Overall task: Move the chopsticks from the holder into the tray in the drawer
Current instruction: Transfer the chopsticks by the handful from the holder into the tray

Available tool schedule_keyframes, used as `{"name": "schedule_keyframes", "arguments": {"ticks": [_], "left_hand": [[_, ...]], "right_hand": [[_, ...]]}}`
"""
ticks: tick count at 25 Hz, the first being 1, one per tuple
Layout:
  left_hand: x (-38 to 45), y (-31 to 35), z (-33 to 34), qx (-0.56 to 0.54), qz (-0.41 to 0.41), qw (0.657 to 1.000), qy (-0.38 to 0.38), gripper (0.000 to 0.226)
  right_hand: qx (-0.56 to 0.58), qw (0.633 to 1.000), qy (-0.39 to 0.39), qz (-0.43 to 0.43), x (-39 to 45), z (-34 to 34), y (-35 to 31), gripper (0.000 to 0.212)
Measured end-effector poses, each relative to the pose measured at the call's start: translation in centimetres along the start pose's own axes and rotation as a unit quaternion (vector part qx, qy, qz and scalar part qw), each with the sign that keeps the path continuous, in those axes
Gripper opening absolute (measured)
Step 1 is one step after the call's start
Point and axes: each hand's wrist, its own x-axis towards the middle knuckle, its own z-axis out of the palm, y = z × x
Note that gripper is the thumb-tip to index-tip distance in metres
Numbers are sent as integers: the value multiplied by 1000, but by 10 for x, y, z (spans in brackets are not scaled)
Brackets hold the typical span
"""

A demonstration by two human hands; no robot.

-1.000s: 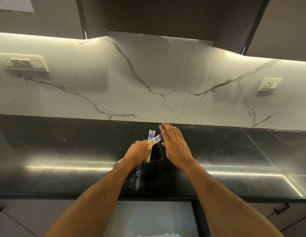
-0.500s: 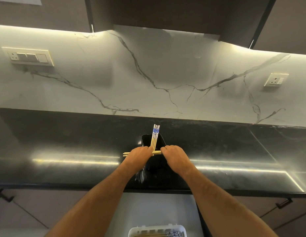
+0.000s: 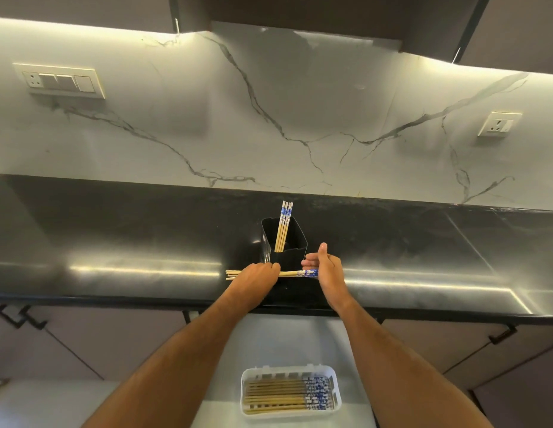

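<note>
A black square holder (image 3: 292, 253) stands on the dark countertop with several blue-topped wooden chopsticks (image 3: 283, 228) upright in it. In front of the holder my left hand (image 3: 256, 278) grips a small bundle of chopsticks (image 3: 295, 273) held level, tips pointing left. My right hand (image 3: 326, 270) is against the bundle's blue ends, fingers straight and thumb up. Below, in the open drawer, a white tray (image 3: 337, 393) holds several chopsticks lying side by side.
The black countertop (image 3: 114, 242) runs the full width, with a marble backsplash behind. Switch plates sit on the wall at left (image 3: 60, 81) and right (image 3: 499, 123). Cabinet doors with dark handles (image 3: 502, 335) flank the open drawer (image 3: 281, 344).
The bundle came out of the holder and turned level in my left hand. Both hands drew back toward the counter's front edge. The view tilted down, showing the tray in the drawer.
</note>
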Motion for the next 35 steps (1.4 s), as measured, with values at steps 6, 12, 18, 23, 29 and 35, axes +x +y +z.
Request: {"name": "schedule_keyframes", "arguments": {"ticks": [6,12,18,23,29,35], "left_hand": [[-37,13,33,39,12,999,8,28],[-66,37,78,-10,25,999,18,31],[-96,61,136,-82,-6,996,-32,24],[-109,75,197,-50,-15,996,-74,24],[-102,79,245,-73,-27,993,-93,21],[-81,81,258,-73,-54,986,-138,19]], "right_hand": [[-452,854,-157,-204,-48,-15,21,28],[-604,735,-213,-223,-78,-11,68,15],[-608,740,-229,-174,-98,-25,135,14],[-633,716,-248,-158,-103,-30,194,14],[-687,665,-232,-179,-92,-22,245,16],[-731,611,-256,-159,-69,-21,268,18]]}}
